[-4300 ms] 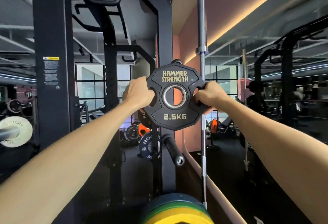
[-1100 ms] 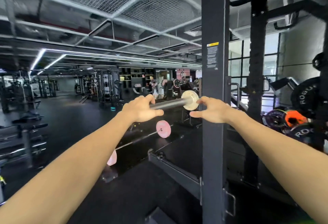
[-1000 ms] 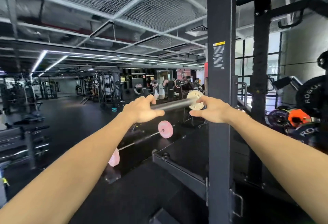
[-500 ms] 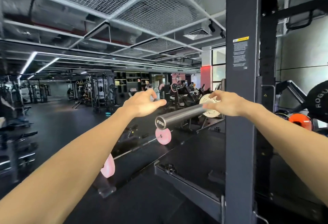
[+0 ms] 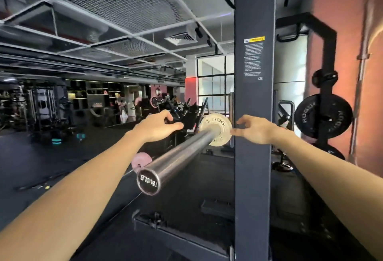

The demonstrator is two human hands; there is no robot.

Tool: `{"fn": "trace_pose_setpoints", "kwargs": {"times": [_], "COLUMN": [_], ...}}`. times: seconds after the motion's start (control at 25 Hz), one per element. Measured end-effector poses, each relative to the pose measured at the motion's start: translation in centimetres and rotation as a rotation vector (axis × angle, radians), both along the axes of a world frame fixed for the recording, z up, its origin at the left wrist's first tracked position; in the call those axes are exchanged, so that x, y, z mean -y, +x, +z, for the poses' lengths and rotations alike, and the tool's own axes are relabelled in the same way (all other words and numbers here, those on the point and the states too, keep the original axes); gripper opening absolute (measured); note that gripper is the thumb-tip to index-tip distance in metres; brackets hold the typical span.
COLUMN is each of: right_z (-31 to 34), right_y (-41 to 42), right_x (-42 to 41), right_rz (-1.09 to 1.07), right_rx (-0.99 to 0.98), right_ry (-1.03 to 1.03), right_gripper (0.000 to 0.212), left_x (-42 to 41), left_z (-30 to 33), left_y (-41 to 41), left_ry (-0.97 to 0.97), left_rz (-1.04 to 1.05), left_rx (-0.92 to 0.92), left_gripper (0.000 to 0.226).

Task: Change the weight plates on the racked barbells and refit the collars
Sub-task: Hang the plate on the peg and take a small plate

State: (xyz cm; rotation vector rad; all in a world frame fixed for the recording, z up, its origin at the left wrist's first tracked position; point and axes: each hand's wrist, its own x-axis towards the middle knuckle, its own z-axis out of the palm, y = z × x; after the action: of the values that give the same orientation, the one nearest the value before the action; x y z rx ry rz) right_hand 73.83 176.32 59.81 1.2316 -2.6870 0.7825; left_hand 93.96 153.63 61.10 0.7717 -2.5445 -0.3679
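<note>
A steel barbell sleeve (image 5: 178, 155) points toward me, its end cap near the middle of the view. One small pale plate (image 5: 221, 125) sits far down the sleeve against the rack. My left hand (image 5: 156, 125) hovers open to the left of the plate, fingers apart, touching nothing. On the plate's right side, my right hand (image 5: 256, 129) is open too, with its fingertips at the plate's rim. I see no collar on the sleeve.
A black rack upright (image 5: 253, 115) stands just right of the sleeve, in front of my right wrist. Black plates (image 5: 323, 115) hang on storage pegs at the right. A pink plate (image 5: 142, 160) lies low behind the sleeve. Gym machines fill the left background.
I let go of the 2.5 kg plate and turned left to the racked bar. Over the last second my view swung so the sleeve points at me, and both hands neared the pale plate.
</note>
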Motion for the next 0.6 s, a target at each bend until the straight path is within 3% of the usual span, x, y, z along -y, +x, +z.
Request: {"fn": "trace_pose_setpoints", "kwargs": {"times": [0.44,0.6], "right_z": [-1.1,-2.3], "right_y": [-4.3,-5.4], "right_x": [7.5,11.3], "right_rz": [-0.233,-0.258], "right_rx": [0.129,0.121], "right_ry": [-0.071,-0.076], "right_gripper": [0.055,0.044], "left_x": [7.8,8.7], "left_z": [-2.5,-4.2], "left_y": [-16.0,-20.1], "left_ry": [0.029,0.056], "left_rz": [-0.425,-0.477], "left_rx": [-0.105,-0.137], "left_gripper": [0.048,0.043]}}
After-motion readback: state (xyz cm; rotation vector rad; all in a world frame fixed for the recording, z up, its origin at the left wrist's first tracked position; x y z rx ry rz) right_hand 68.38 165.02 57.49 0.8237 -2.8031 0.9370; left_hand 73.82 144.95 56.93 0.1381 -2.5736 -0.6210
